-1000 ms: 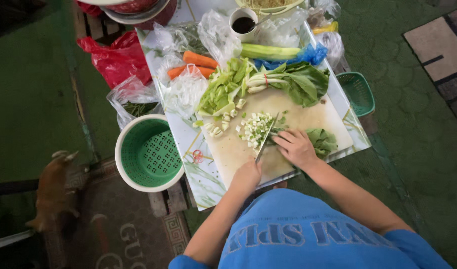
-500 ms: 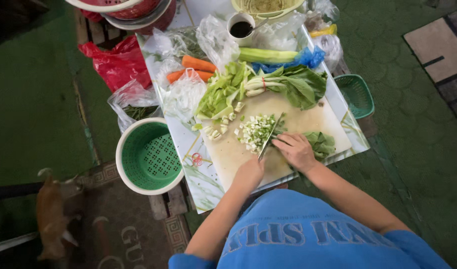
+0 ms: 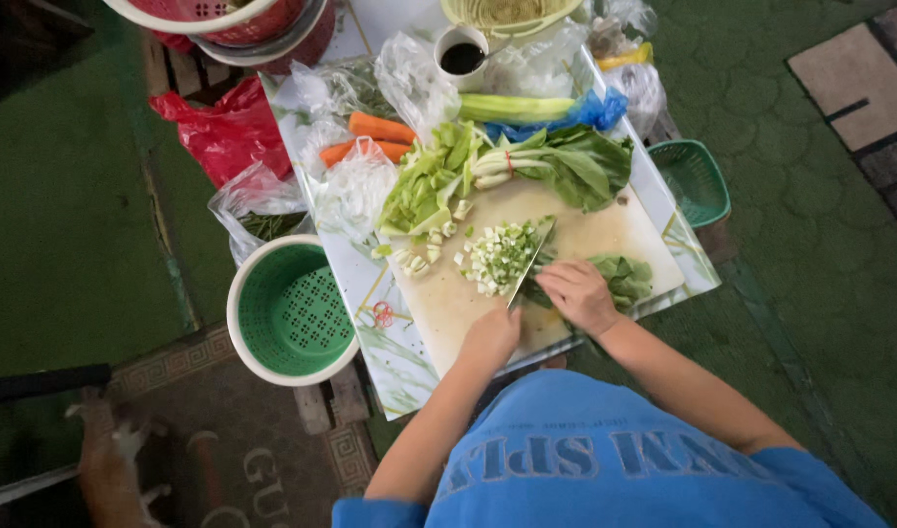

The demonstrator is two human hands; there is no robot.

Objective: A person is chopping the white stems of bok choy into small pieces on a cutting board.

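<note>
Knife [image 3: 532, 258] gripped in left hand [image 3: 491, 336]; right hand [image 3: 579, 294] clamps greens [image 3: 625, 278] at board [image 3: 605, 231] edge.

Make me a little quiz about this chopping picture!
1. True or false: the left hand holds the knife.
2. What does the right hand hold down? A carrots, B greens, C a cup.
3. What colour is the colander beside the board?
Key: 1 true; 2 B; 3 green.
</note>
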